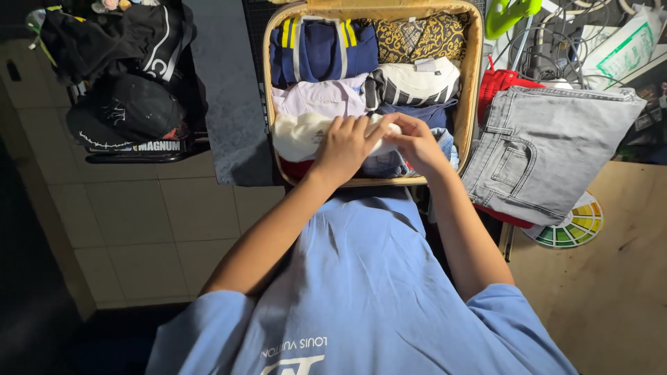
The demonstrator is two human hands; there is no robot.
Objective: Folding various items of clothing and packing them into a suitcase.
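Note:
An open tan suitcase (pixel 474 76) lies in front of me, packed with rolled and folded clothes. My left hand (pixel 344 147) presses flat on a cream rolled garment (pixel 299 135) near the front of the case. My right hand (pixel 415 142) grips the same cream roll at its right end, above folded blue denim (pixel 385 167). Further back lie a pale lilac top (pixel 316 98), a navy garment with yellow stripes (pixel 321 50), a black-and-white striped piece (pixel 415 83) and a gold patterned fabric (pixel 420 36).
Grey jeans (pixel 549 142) lie folded on the wooden table to the right, over a red item (pixel 497 87) and a round colour chart (pixel 577 226). Black clothes and a cap (pixel 128 107) are heaped at the left. Cables and a white packet (pixel 622 45) sit at the back right. Tiled floor lies below.

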